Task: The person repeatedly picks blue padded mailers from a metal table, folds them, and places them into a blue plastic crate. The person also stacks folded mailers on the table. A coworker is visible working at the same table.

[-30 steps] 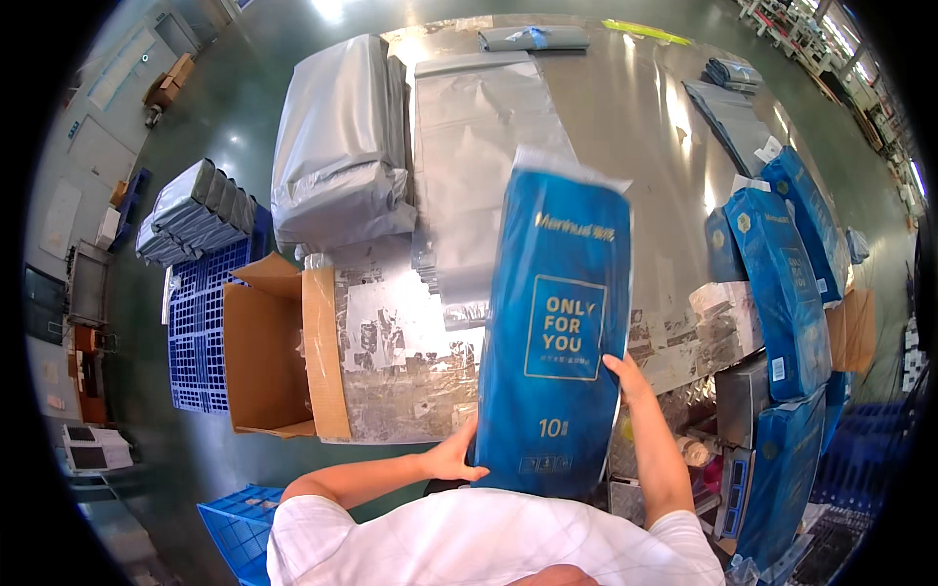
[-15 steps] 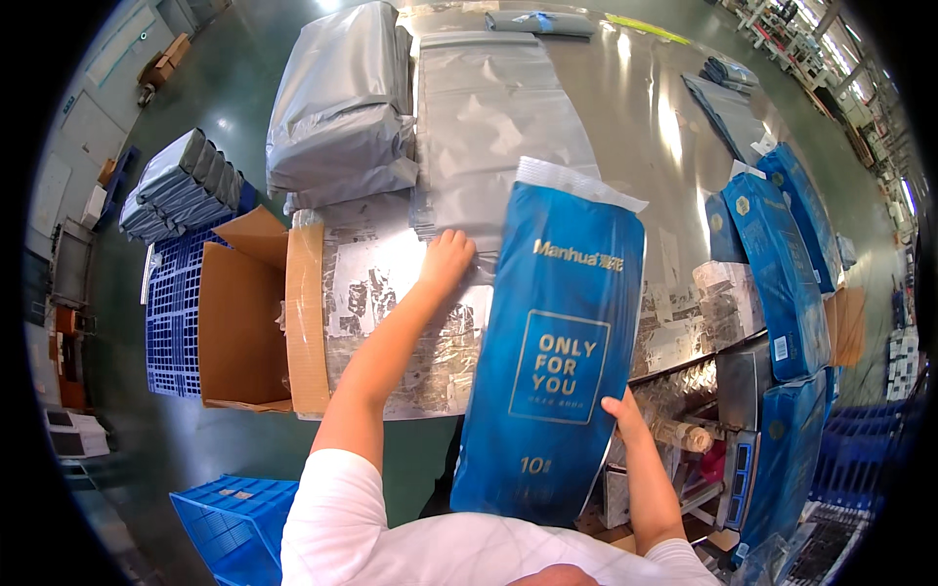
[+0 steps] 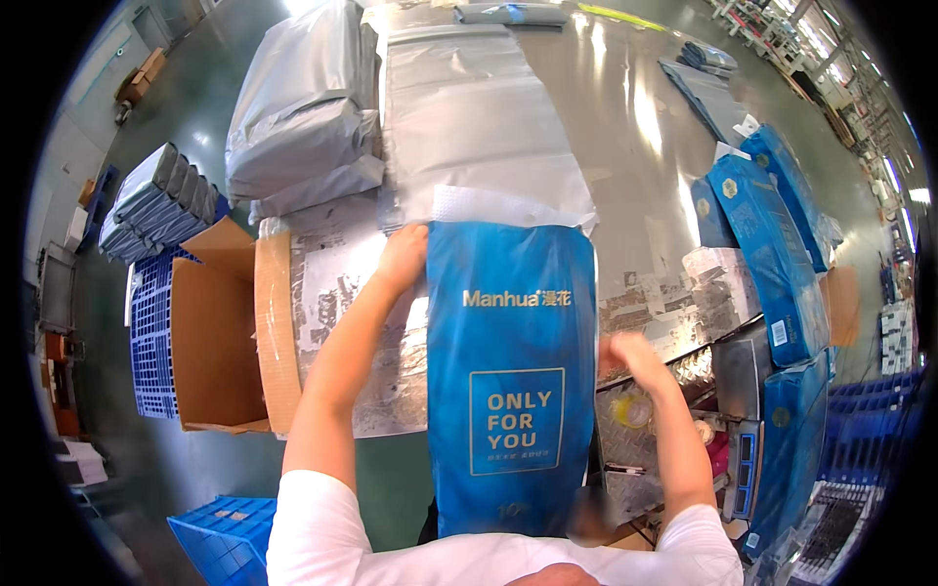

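Observation:
A large soft blue package (image 3: 513,337), with a clear crimped strip at its far end, lies lengthwise in front of me. Its far end overlaps the near edge of a flat grey plastic bag (image 3: 469,107) on the table. My left hand (image 3: 403,256) is closed at the bag's near left corner, against the package's far left corner; its fingertips are partly hidden. Beside the package's right edge is my right hand (image 3: 633,357), blurred, with bent fingers at the package's side. Whether those fingers grip it is unclear.
A bulky grey stack (image 3: 303,107) stands left of the bag. An opened cardboard box (image 3: 220,342) adjoins the table's left edge, near a blue crate (image 3: 225,527). More blue packages (image 3: 767,254) stand at the right, beside a metal device with a blue display (image 3: 747,474).
The blue package has straightened and moved left, onto the bag's near edge. My left hand has shifted left with the view; my right hand has moved farther up along the package's right side.

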